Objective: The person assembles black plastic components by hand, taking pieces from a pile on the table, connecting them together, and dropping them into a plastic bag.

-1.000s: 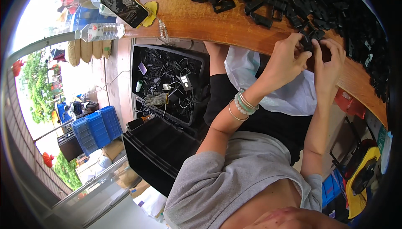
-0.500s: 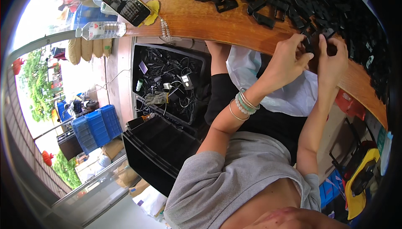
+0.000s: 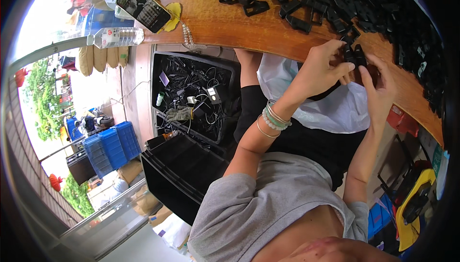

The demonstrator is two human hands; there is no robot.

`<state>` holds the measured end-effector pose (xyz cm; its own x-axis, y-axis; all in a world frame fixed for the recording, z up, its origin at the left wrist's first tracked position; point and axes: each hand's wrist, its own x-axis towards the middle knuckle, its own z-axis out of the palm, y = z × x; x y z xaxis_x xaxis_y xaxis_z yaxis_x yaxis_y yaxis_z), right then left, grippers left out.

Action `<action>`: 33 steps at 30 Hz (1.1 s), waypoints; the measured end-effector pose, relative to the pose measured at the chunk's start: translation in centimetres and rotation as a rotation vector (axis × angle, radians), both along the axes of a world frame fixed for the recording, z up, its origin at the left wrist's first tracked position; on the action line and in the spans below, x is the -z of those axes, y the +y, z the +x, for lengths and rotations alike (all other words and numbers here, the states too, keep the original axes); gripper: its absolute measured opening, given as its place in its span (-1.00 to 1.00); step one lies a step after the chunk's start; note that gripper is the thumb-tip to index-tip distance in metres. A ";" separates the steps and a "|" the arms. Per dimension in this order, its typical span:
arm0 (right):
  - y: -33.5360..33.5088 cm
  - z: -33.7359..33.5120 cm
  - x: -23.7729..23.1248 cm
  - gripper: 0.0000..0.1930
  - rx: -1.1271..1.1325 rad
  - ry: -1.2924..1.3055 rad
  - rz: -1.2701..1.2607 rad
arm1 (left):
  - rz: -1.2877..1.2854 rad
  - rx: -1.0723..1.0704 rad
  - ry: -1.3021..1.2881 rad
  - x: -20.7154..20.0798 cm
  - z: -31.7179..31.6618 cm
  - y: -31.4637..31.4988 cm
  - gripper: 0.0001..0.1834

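Note:
Just over the table's near edge, my left hand point(image 3: 322, 70) pinches a small black plastic part point(image 3: 349, 53) between thumb and fingers. Close beside it, a second black plastic part point(image 3: 359, 57) is gripped by the fingertips of my right hand point(image 3: 381, 79). The two parts stand nearly side by side; whether they touch I cannot tell. Beyond my fingers a heap of similar black plastic parts point(image 3: 330, 4) spreads across the wooden table point(image 3: 206, 15). Under my hands a white plastic bag point(image 3: 330, 113) lies over my lap.
A phone point(image 3: 143, 8) and a clear bottle point(image 3: 117, 36) are at the table's left end. Below stands a black crate point(image 3: 233, 77) of cables and small parts, with a black bin point(image 3: 187, 166) nearer me. Blue crates point(image 3: 111, 147) stand farther left; a yellow item point(image 3: 414, 204) is at lower right.
My right hand has come nearer to me and turned, bringing its black part upright beside the left one. My left hand has shifted slightly left and nearer, still pinching.

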<state>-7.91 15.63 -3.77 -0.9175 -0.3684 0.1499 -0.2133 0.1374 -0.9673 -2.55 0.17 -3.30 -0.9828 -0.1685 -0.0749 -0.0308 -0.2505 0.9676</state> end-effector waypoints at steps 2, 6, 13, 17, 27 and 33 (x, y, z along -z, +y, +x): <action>0.4 -0.2 0.1 -0.73 -0.024 -0.036 -0.023 | 0.017 0.023 0.000 0.1 0.0 -0.1 -0.67; 0.4 -0.2 0.2 -0.72 -0.036 0.043 -0.063 | 0.043 0.030 0.012 0.3 -0.2 0.0 -0.68; -0.1 -0.4 0.5 -0.75 -0.040 0.280 0.032 | -0.053 0.047 -0.004 0.1 0.1 -0.2 -0.68; -0.4 -0.3 -0.3 -0.73 -0.077 0.407 0.169 | -0.053 0.042 -0.004 0.2 0.1 -0.2 -0.69; -0.8 1.7 -0.8 -0.70 -0.089 0.005 -0.109 | -0.241 -0.106 0.150 -1.2 2.1 1.7 -0.64; 0.0 -1.7 -0.5 -0.77 0.005 0.351 0.129 | 0.489 -0.225 0.071 -0.2 2.9 -1.9 -0.87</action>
